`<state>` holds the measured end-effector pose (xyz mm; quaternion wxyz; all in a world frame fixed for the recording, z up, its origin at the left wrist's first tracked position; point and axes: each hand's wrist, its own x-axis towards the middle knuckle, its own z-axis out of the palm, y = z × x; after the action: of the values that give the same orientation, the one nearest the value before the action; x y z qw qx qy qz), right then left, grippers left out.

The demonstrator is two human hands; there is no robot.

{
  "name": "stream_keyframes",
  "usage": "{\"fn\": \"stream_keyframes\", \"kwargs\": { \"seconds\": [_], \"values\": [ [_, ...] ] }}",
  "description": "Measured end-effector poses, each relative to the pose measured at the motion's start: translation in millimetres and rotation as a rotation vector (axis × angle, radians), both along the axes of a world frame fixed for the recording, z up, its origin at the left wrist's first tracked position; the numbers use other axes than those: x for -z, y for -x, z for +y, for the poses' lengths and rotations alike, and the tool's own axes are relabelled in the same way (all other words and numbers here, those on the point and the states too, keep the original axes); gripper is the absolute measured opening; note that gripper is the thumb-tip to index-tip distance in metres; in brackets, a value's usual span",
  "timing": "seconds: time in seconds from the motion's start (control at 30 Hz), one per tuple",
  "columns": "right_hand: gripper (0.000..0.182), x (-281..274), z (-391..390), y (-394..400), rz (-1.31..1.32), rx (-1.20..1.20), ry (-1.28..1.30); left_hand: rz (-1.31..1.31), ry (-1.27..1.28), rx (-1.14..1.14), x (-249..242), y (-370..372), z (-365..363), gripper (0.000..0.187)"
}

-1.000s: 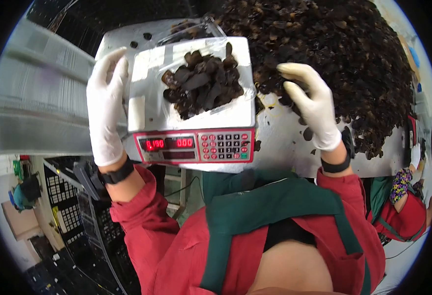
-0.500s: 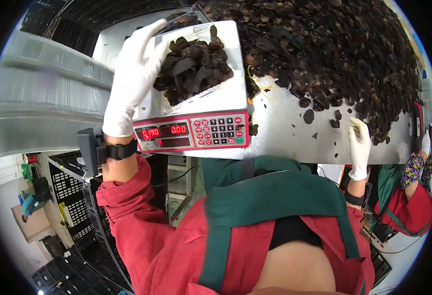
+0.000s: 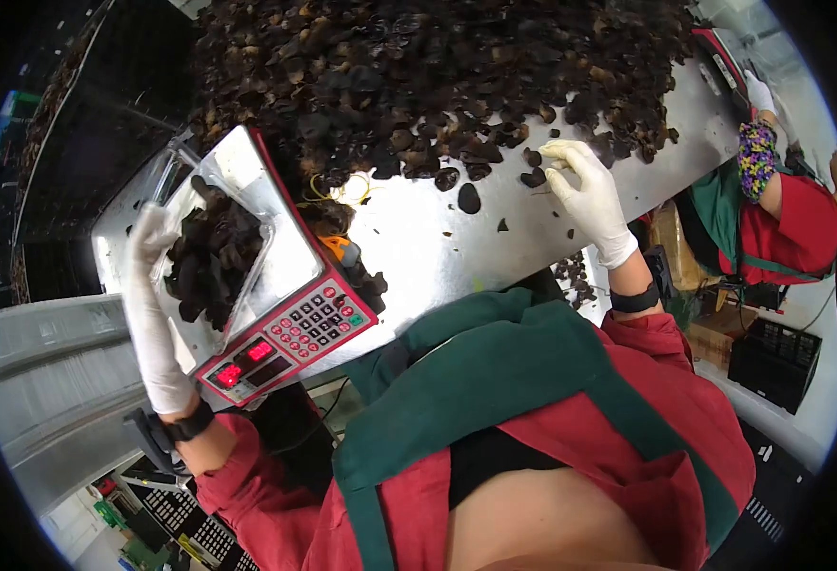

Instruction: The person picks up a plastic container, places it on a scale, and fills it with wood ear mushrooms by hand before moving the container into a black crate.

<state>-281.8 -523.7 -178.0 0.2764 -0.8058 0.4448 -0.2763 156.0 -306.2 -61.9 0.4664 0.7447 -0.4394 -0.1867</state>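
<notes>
Fingers of the gloved left hand [image 3: 152, 305] curl around the near rim of a clear plastic tray [image 3: 211, 249] heaped with dark dried fungus, which sits on the platform of a red-faced scale [image 3: 280, 305] at the metal table's [image 3: 438, 247] left front edge. Fingertips of the gloved right hand [image 3: 590, 195] pinch loosely at loose fungus pieces [image 3: 533, 178] near the table's right front edge, beside the large fungus pile [image 3: 438, 76] covering its far side. A co-worker's red sleeve [image 3: 804, 224] shows beyond the right end.
</notes>
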Motion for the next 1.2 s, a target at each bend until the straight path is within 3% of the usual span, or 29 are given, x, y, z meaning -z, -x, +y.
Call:
{"fn": "stream_keyframes", "kwargs": {
  "seconds": [0.07,0.13,0.17,0.2,0.23,0.27,0.33,0.37,0.4,0.47,0.53,0.6,0.67,0.7,0.73,0.8,0.83,0.87,0.97,1.0,1.2],
  "values": [
    [0.028,-1,2,-16,-0.046,-0.042,-0.007,-0.041,0.087,-0.146,-7,-42,-1,0.046],
    [0.027,-8,8,-39,-0.111,-0.070,-0.105,-0.325,-0.226,-0.301,21,-135,15,0.044],
    [0.027,-13,12,-52,-0.118,-0.119,-0.095,-0.137,-0.289,-0.405,29,-144,15,0.050],
    [0.027,-16,15,-65,-0.132,-0.138,-0.094,-0.168,-0.342,-0.403,37,-143,9,0.061],
    [0.027,-18,18,-78,-0.165,-0.206,-0.058,-0.508,-0.463,-0.329,94,-217,25,0.065],
    [0.027,-19,20,-90,-0.197,-0.271,-0.021,-0.364,-0.593,-0.382,77,-176,9,0.067],
    [0.026,-22,24,-109,-0.190,-0.309,-0.007,-0.457,-0.291,-0.417,67,-147,6,0.070],
    [0.025,-30,26,-119,-0.193,-0.365,-0.016,-0.281,-0.184,-0.482,62,-141,6,0.068],
    [0.025,-36,28,-128,-0.194,-0.423,-0.025,-0.282,-0.181,-0.492,58,-133,9,0.068],
    [0.025,-44,28,-148,-0.211,-0.476,-0.021,-0.081,0.300,-0.406,47,-107,23,0.061],
    [0.023,-50,29,-169,-0.304,-0.562,-0.130,-0.022,0.241,-0.424,13,-46,34,0.056],
    [0.023,-59,33,-188,-0.307,-0.608,-0.154,-0.057,0.261,-0.341,11,-17,59,0.049],
    [0.029,-62,36,-205,-0.339,-0.685,-0.286,-0.333,0.125,-0.260,5,10,83,0.038],
    [0.042,-64,37,-212,-0.297,-0.711,-0.368,-0.252,0.074,-0.333,10,24,90,0.028],
    [0.042,-66,38,-221,-0.297,-0.723,-0.370,-0.233,0.080,-0.323,23,32,98,0.025],
    [0.051,-69,41,-238,-0.293,-0.732,-0.764,-0.255,0.001,-0.377,42,42,102,0.030],
    [0.057,-67,43,-246,-0.264,-0.772,-0.835,-0.155,0.015,-0.444,44,51,98,0.046],
    [0.055,-60,43,-253,-0.246,-0.803,-0.855,-0.238,-0.070,-0.476,53,51,100,0.048],
    [0.049,-59,44,-263,-0.244,-0.816,-0.875,0.278,0.065,-0.465,51,54,99,0.050],
    [0.052,-57,41,-265,-0.258,-0.810,-0.941,0.341,0.113,-0.424,47,56,98,0.051],
    [0.070,-65,39,-268,-0.160,-0.829,-0.934,0.420,0.075,-0.379,41,50,96,0.062]
  ]
}}
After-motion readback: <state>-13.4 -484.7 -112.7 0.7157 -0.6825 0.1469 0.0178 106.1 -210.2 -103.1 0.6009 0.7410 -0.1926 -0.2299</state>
